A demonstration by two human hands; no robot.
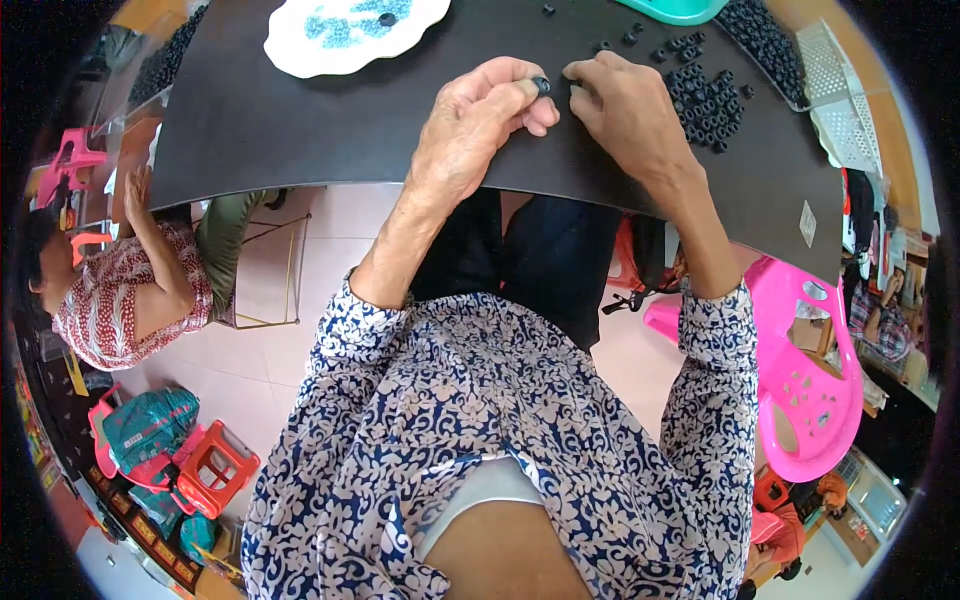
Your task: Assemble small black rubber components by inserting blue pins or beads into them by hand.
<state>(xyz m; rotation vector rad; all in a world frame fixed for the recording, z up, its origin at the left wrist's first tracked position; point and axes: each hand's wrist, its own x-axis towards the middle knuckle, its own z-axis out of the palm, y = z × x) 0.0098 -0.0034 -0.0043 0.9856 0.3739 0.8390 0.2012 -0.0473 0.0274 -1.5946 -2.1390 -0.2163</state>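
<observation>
Fingers (528, 88) of the left hand (480, 125) pinch a small black ring (542, 85) above the dark bench (300, 130). Just beside it, the right hand (630, 110) rests curled, fingertips down on the bench; whether it grips anything cannot be told. Loose black rings (705, 100) lie heaped near the right hand.

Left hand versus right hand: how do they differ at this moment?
The left hand is curled, pinching one small black ring at its fingertips; the right hand lies flatter, fingers down on the black table, and whether it grips anything cannot be told. The right hand sits beside the loose pile of black rings; the left hand is farther from it. Both rest near the table's front edge.
</observation>
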